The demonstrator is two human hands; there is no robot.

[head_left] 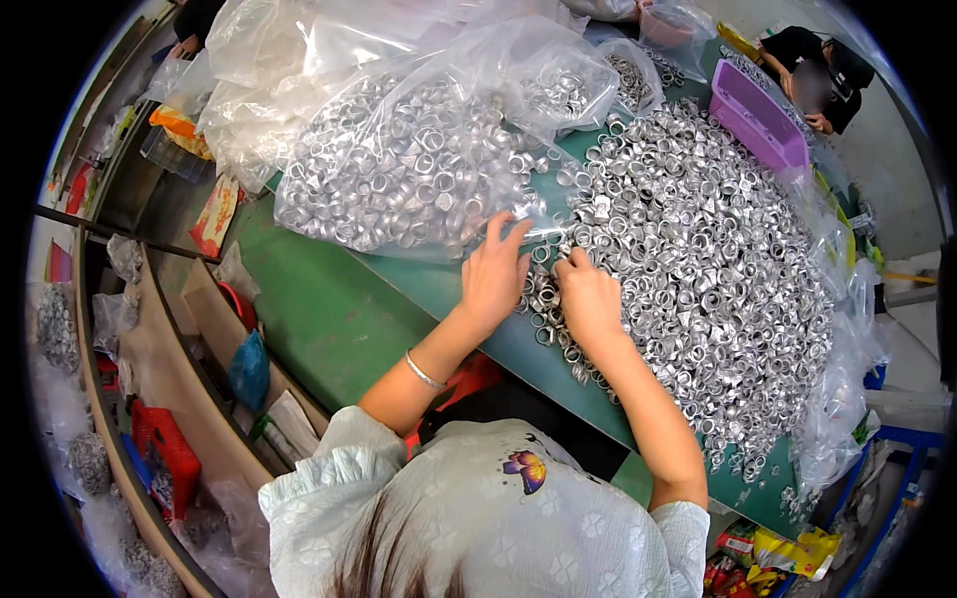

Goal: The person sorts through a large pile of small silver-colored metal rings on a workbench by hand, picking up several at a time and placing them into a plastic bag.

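A large heap of silver metal rings spreads over the right part of the green table. To its left lies a clear plastic bag with many similar rings inside. My left hand rests at the bag's near right edge, its fingers stretched out and apart over the plastic. Close beside it, my right hand is at the left border of the heap. Its fingers are curled down among the rings, and what they pinch is hidden. A few loose rings lie between my two hands.
A purple plastic basket stands at the heap's far right. More clear bags crowd the back left. Shelving with a red bin and a blue bag is on the left. Another person sits at the far right.
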